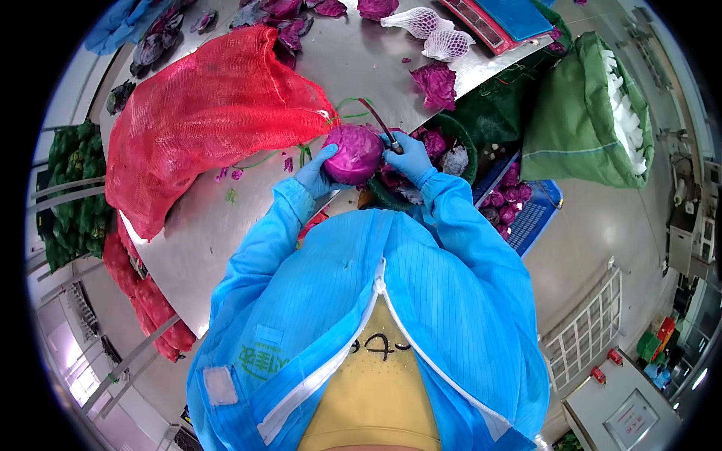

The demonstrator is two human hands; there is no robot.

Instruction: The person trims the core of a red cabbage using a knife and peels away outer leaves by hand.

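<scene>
A round red cabbage (353, 155) sits in my left hand (313, 174), its blue-gloved fingers closed round the near left side. My right hand (411, 158), gloved as well, grips the handle of a thin curved knife (378, 120). The blade points up and away, just beyond the cabbage's right side. Directly below and right of my hands stands a dark green bin (468, 143) with cabbage heads and leaves in it. A red mesh sack (218, 113) lies on the steel table (361, 75), its mouth near the cabbage.
Purple leaves (435, 84) and white foam nets (449, 45) lie at the table's far side, near a red box with a blue lid (515, 19). To the right are a blue crate (535, 218) of small cabbages and a green sack (587, 120) of white pieces.
</scene>
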